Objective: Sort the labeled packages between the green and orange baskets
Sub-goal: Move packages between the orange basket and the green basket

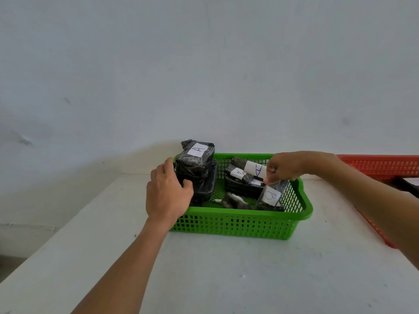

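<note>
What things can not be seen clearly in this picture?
Head view only:
- Orange basket: cut off by the right edge and crossed by the right arm; its contents mostly hidden.
- Label under the right hand: partly covered by fingers.
- Lower packages in the green basket: labels hidden by packages above.
- Left hand hides the tall package's side.

Inside the green plastic mesh basket (240,225) a tall stack of black wrapped packages (196,175) blocks the left end and loose labelled packets (249,184) crowd the right, leaving a narrow central gap (green floor showing), while the white worktop (226,279) near its front edge lies open.
</note>
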A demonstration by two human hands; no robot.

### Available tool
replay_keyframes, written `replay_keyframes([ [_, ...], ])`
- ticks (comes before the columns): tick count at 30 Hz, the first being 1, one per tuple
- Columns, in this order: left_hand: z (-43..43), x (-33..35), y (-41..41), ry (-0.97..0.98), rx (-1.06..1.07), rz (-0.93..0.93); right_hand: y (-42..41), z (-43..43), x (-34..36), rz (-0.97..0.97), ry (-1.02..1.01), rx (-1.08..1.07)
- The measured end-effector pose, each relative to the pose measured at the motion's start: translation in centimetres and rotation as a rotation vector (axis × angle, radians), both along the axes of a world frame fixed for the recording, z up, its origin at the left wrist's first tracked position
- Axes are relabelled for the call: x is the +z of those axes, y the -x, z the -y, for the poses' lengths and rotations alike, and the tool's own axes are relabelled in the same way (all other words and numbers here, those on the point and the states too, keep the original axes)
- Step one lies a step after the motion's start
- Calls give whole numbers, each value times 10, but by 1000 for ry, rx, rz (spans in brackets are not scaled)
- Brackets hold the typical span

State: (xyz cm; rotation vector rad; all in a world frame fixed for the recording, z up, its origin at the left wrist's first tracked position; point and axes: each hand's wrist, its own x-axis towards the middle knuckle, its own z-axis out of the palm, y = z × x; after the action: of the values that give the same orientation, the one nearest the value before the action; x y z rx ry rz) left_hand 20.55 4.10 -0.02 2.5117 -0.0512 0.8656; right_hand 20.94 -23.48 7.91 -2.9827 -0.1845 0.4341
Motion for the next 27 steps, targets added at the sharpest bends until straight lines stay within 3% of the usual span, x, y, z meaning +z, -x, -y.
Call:
replay_keyframes([
  [3,1,1,5,1,-3,23,5,3,-7,-16,-207,-79],
  [9,2,5,15,0,-61,128,26,11,-3,151,-369,69],
  [16,8,16,25,-235,-105,339,61,27,1,500,-604,-20],
  [21,63,36,39,-169,-191,358,85,66,15,543,-889,-83],
  [27,171,47,49,-224,-443,248,126,146,31,697,-998,-132],
])
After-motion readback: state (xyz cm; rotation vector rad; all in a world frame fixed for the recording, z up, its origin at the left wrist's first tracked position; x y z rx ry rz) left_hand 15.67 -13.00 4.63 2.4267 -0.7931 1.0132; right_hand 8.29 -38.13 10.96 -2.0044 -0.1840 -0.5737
